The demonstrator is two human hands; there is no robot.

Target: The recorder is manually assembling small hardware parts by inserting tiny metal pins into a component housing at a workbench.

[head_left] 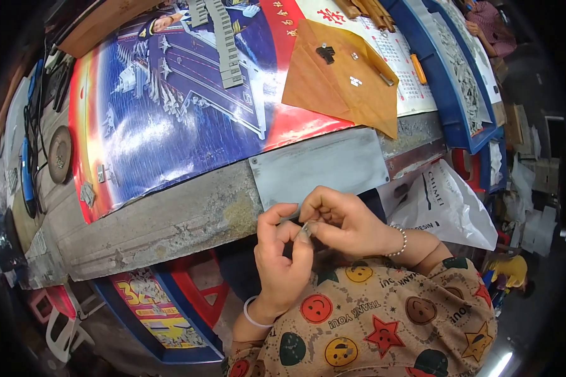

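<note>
My left hand (282, 257) and my right hand (343, 220) meet just below the table's front edge, fingertips pinched together on a small grey metal part (306, 230). Both hands hold it; its shape is mostly hidden by my fingers. A grey metal plate (321, 166) lies on the table edge right above my hands. Farther back, an orange-brown paper sheet (339, 81) carries a few small metal pieces, among them a dark part (325, 53).
A large blue and red poster (170, 107) covers the worn table (170, 220). Blue trays (459, 81) of grey parts stand at the right, a white plastic bag (453, 207) hangs below them. Tools and cables lie at far left. Another person sits at top right.
</note>
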